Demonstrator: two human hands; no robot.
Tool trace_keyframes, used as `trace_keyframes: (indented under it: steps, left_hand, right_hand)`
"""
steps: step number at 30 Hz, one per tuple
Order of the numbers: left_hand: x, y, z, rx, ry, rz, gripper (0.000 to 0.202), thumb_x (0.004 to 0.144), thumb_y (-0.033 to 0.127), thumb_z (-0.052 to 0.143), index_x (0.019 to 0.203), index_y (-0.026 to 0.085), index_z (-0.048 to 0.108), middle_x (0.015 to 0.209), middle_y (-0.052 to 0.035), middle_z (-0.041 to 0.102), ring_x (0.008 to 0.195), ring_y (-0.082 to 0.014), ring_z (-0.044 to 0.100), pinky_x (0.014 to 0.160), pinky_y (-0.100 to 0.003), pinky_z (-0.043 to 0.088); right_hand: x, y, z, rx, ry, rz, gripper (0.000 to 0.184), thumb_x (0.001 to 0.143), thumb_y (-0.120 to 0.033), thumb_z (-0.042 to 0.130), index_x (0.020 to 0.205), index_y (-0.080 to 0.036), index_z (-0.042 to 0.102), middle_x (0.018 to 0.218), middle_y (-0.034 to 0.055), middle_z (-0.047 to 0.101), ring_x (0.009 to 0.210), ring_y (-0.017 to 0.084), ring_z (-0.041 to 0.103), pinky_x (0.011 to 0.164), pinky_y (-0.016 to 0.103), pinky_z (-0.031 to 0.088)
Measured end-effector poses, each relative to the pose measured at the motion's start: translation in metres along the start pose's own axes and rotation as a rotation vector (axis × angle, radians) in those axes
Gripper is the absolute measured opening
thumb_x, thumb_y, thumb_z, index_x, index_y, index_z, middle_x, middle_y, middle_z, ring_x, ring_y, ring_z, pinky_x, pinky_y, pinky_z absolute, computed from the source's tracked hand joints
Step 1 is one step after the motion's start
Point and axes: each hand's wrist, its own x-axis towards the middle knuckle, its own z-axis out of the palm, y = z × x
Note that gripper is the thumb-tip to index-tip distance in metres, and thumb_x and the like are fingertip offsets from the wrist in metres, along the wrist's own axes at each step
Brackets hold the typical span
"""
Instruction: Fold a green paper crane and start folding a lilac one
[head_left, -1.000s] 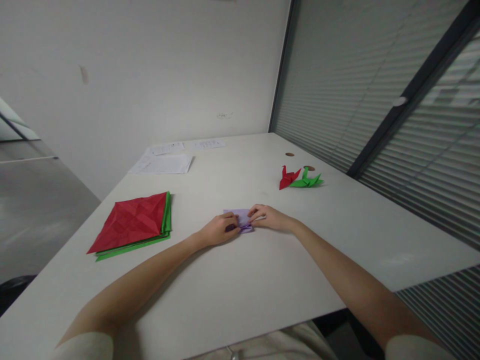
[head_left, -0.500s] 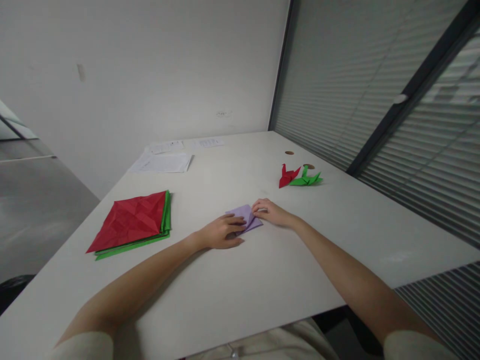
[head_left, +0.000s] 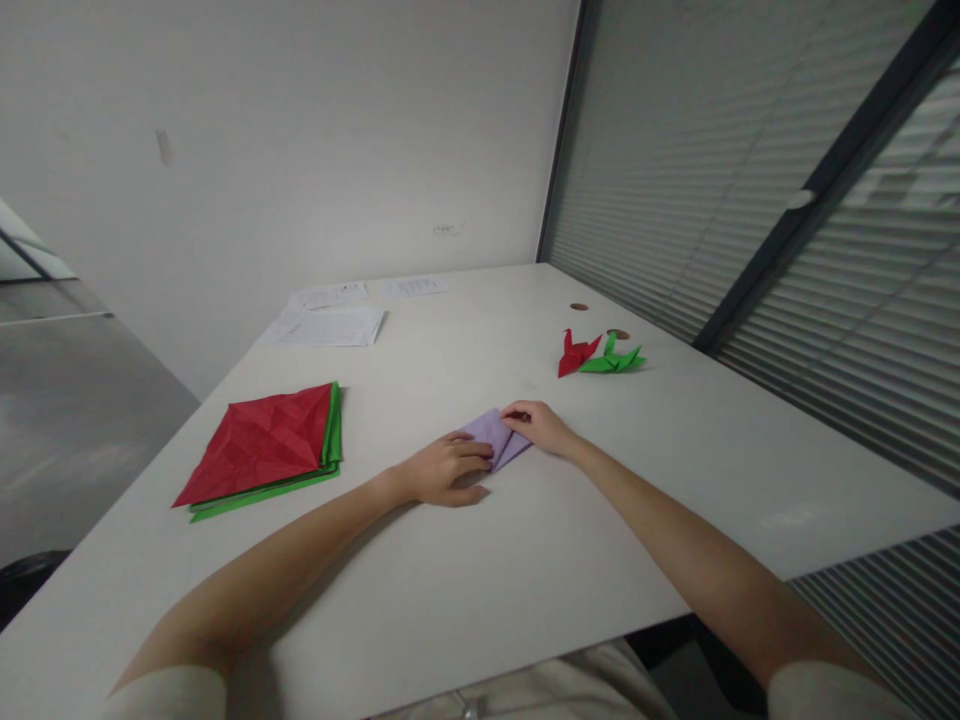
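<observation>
A folded sheet of purple origami paper [head_left: 487, 430] lies on the white table in front of me, with a diagonal edge across its top layer. My left hand [head_left: 444, 470] rests palm down over its left part, fingers stretched out and thumb apart on the table. At the right side, the fingertips of my right hand [head_left: 546, 428] pinch the upper flap near the far corner. The part of the paper beneath my left fingers is hidden.
To the left lies a stack of red and green paper [head_left: 274, 440]. A red paper crane [head_left: 576, 354] and a green paper crane [head_left: 611, 360] stand at the back right. Printed sheets [head_left: 330, 326] lie at the far left, and blinds [head_left: 675, 200] line the right.
My right fingers have drawn the purple paper's flap slightly leftward, and its folded edge sits differently. My left hand has shifted slightly toward me, with its fingers still on the paper.
</observation>
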Motion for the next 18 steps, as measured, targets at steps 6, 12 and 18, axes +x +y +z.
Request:
trace_keyframes:
  steps: [6,12,18]
  left_hand:
    - [0.0,-0.002,0.002,0.004,-0.012,0.017,0.041,0.088,0.038,0.052,0.122,0.016,0.058,0.129,-0.0144,0.058,0.121,-0.0248,0.053,0.109,-0.043,0.034]
    - [-0.002,-0.003,0.003,-0.011,-0.015,0.009,0.038,0.088,0.036,0.052,0.12,0.018,0.059,0.133,-0.0138,0.055,0.124,-0.0245,0.052,0.109,-0.043,0.035]
    - [0.0,0.0,0.0,-0.038,-0.029,0.017,0.043,0.086,0.033,0.053,0.126,0.018,0.054,0.13,-0.0115,0.058,0.126,-0.0243,0.05,0.109,-0.042,0.033]
  right_hand:
    - [-0.001,0.0,-0.004,0.022,-0.057,-0.02,0.022,0.079,-0.03,0.06,0.089,-0.014,0.072,0.088,0.0083,0.069,0.082,0.019,0.062,0.079,0.034,0.048]
    - [-0.004,-0.001,-0.026,0.17,-0.301,-0.01,0.035,0.07,-0.042,0.074,0.089,-0.014,0.071,0.088,0.0059,0.068,0.08,0.017,0.061,0.076,0.032,0.047]
    - [-0.001,0.0,-0.025,0.205,-0.258,0.067,0.037,0.071,-0.049,0.071,0.081,-0.013,0.07,0.076,0.0041,0.068,0.072,0.015,0.059,0.072,0.031,0.046]
